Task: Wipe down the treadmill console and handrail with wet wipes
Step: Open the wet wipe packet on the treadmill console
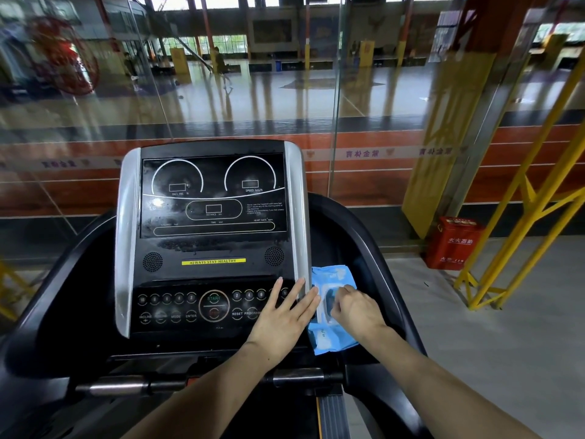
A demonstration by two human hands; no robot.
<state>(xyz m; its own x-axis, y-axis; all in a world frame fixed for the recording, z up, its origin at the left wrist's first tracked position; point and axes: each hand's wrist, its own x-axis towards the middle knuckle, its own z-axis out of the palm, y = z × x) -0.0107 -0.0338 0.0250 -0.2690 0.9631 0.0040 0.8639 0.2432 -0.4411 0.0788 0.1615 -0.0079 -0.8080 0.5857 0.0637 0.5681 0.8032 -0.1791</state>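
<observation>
A tall glass wall (221, 90) spans the front, with a frosted band of lettering (395, 152) across it. Beyond it lies a large indoor court with a glossy floor (285, 96) reflecting daylight from high windows (221, 44). On the right, a yellow steel frame (519, 217) stands on a pale grey floor (490, 343), near a red box (452, 243) set against a yellow-padded column (449, 137).

Two bare forearms in view; left hand (280, 315) and right hand (357, 312) ungloved. No sleeves, rings or watch visible.
</observation>
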